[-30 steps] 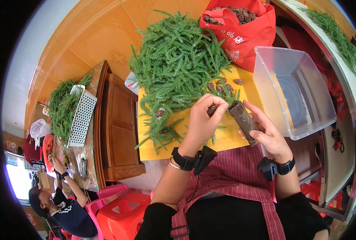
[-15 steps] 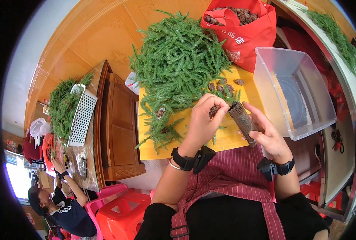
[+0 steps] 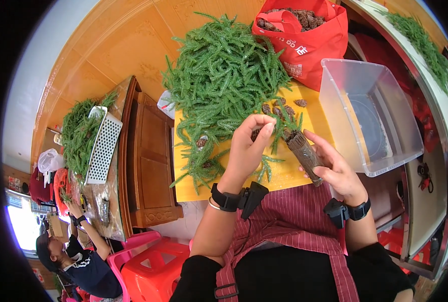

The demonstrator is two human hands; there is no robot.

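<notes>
A bundle of thin brown stems (image 3: 304,155) lies tilted in my right hand (image 3: 337,173). The fingers and thumb wrap round its sides, and its ragged upper end points toward the greenery. My left hand (image 3: 250,146), to the left of the bundle and apart from it, is closed with thumb and forefinger pinched together. A dark brown pine cone (image 3: 255,134) shows between its fingers, partly hidden. Beyond both hands a big heap of green artificial fir sprigs (image 3: 224,75) covers much of the yellow tabletop (image 3: 194,189). Several loose pine cones (image 3: 278,108) lie beside the heap.
At the far right stands a red bag (image 3: 309,50) filled with pine cones. A clear plastic bin (image 3: 372,116) is to the right of the yellow top. On the left, a white perforated basket (image 3: 103,148) sits on another table near a co-worker (image 3: 83,267). A red stool (image 3: 153,272) is at lower left.
My left hand has drawn back leftward from the bundle's upper end, the pine cone moving along with it. My right hand keeps hold of the bundle in nearly the same place.
</notes>
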